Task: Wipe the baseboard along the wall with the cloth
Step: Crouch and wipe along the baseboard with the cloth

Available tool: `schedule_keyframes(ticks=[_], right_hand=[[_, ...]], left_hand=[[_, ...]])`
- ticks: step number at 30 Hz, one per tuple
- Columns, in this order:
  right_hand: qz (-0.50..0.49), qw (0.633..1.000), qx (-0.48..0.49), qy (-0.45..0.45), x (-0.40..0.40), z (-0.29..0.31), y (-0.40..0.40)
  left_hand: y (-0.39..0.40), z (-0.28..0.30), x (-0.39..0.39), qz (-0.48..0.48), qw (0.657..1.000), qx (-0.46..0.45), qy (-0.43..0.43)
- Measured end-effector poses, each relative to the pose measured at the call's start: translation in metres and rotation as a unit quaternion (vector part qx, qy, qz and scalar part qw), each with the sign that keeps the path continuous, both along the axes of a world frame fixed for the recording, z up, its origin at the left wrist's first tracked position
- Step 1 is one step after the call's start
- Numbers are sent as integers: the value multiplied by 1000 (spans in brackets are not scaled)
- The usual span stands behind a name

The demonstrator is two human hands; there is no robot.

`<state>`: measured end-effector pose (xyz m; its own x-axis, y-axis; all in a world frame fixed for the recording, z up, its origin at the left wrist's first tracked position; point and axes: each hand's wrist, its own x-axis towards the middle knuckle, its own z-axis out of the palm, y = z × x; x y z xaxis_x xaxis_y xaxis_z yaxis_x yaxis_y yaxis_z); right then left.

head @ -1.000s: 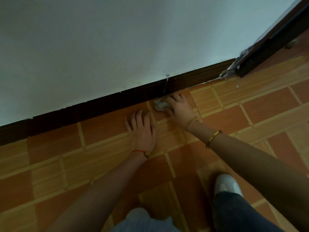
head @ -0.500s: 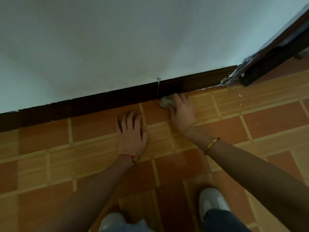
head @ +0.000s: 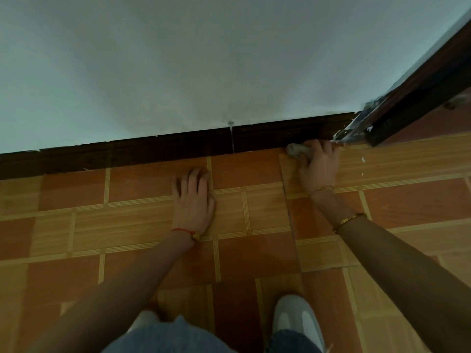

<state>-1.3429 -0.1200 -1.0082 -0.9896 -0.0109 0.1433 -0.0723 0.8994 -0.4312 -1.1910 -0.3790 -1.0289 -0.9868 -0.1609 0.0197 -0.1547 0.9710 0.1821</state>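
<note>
A dark brown baseboard [head: 163, 151] runs along the foot of the pale wall, with a thin vertical joint near its middle. My right hand [head: 319, 165] presses a small grey cloth [head: 297, 149] against the baseboard's lower edge close to its right end. The cloth is bunched, and only its left part shows past my fingers. My left hand [head: 193, 200] lies flat on the tiled floor with fingers spread, holding nothing, a short way in front of the baseboard.
A dark wooden door frame [head: 420, 93] with chipped white paint at its foot meets the baseboard's right end. The floor [head: 127, 225] is orange and tan tile. My white shoes [head: 297, 319] and denim knees are at the bottom edge.
My right hand has slid the cloth rightward along the baseboard, from beside the vertical joint to near the door frame. My left hand stayed planted on the floor.
</note>
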Motion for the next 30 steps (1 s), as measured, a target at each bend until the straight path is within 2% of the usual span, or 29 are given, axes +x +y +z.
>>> schedule_keyframes(ticks=[3,7,11,14,20,23,30], right_hand=[[32,999,-25,6,9,0,-22],[142,989,-29,4,23,-1,-50],[197,980,-28,-9,15,3,-38],[140,990,-19,12,6,5,-5],[-79,996,-22,17,-16,3,48],[-104,994,-25,3,-13,4,34],[92,995,-41,10,22,1,-31]], left_hand=[[17,6,-5,12,1000,15,-5],[44,12,-16,12,999,40,7],[58,8,-22,13,998,55,3],[60,2,-24,19,998,51,3],[54,-11,-21,11,999,27,22],[56,-14,-21,13,999,23,40],[56,-13,-20,18,998,26,46]])
